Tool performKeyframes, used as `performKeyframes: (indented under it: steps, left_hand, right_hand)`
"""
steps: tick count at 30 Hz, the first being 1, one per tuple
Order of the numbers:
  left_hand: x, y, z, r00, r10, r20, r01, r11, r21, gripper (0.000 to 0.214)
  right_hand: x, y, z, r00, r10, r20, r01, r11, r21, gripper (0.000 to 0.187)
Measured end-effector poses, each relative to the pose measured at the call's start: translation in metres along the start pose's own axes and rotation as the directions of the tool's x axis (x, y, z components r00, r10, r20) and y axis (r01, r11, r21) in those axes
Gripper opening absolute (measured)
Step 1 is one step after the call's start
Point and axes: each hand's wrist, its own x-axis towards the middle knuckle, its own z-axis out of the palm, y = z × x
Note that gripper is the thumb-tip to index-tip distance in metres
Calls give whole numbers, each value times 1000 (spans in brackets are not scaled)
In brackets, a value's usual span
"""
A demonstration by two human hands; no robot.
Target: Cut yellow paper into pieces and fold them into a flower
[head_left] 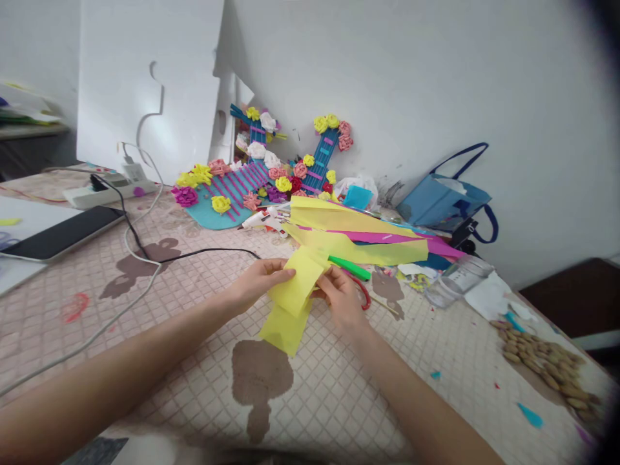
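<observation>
A folded strip of yellow paper [293, 297] hangs between my two hands above the table. My left hand [259, 279] pinches its left edge with the fingers closed. My right hand [341, 298] grips the right edge, fingers closed on the paper. Just beyond my right hand lie scissors with a red handle [364, 294] and a green marker [349, 267]. More yellow and pink paper sheets [353, 234] lie behind.
Paper-flower guitar crafts [252, 181] stand at the back by a white foam board [150, 84]. A glue gun [264, 221], a power strip [109, 190] with cables, a tablet [61, 232], a blue bag [445, 197], a plastic cup [455, 281] and scattered nuts [542, 361] surround the quilted table [184, 361].
</observation>
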Motion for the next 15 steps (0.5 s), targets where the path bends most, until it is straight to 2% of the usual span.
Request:
performKeyframes:
  steps: [6, 11, 15]
  left_hand:
    - [0, 1, 2, 1000, -9, -27, 8, 999, -33, 34]
    - [-2, 1, 5, 998, 15, -58, -14, 1000, 19, 34]
    - [-2, 1, 8, 997, 59, -45, -56, 997, 59, 34]
  right_hand:
    - [-2, 1, 0, 999, -10, 41, 11, 1000, -27, 24]
    - [-1, -2, -1, 999, 9, 48, -11, 999, 47, 44]
    - [-1, -4, -4, 999, -24, 44, 26, 999, -47, 32]
